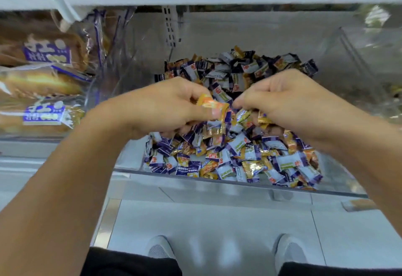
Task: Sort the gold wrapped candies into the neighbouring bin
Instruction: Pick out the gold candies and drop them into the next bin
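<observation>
Pinching a gold-wrapped candy (pixel 212 107) between thumb and curled fingers: left hand (pixel 167 106), raised just above the heap. Further left, beyond the clear wall: bagged bread loaves (pixel 41 73) stacked on the shelf. Below and behind both hands: mixed pile of candies (pixel 235 162), purple-and-white wrappers among gold ones, filling the clear plastic bin (pixel 228 181). To the right: right hand (pixel 289 99), fingers curled down into the pile around what look like a few gold wrappers (pixel 264 120), exact hold partly hidden. Farthest right: neighbouring bin (pixel 359 42), clear-walled, contents hardly visible.

Step in hand, by judgement: picking out, with gold pieces gathered in both hands and none yet carried over. Next move calls for lifting clear of the heap without dragging purple wrappers along, then crossing the divider and letting go over the neighbouring bin. Plenty of gold candies left in the pile, so likely far from done.
</observation>
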Demonstrator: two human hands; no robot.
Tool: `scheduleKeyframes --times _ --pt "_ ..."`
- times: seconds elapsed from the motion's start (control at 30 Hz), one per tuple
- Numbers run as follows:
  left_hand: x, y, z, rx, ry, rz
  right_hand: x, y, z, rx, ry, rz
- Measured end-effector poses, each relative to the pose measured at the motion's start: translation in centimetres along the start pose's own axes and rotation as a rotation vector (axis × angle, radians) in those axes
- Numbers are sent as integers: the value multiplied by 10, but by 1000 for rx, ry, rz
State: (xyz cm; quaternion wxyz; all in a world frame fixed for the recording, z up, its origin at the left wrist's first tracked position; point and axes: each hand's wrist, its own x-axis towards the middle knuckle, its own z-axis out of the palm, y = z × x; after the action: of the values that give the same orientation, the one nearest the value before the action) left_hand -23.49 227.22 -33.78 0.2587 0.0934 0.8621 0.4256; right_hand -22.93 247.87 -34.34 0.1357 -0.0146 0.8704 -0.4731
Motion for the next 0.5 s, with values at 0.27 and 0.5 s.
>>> scheduleKeyframes --times 0.27,0.5 --pt "8 85 65 -509 -96 35 -78 5 -102 634 229 112" --pt "40 182 131 -567 -165 -56 -99 86 -163 1220 425 336"
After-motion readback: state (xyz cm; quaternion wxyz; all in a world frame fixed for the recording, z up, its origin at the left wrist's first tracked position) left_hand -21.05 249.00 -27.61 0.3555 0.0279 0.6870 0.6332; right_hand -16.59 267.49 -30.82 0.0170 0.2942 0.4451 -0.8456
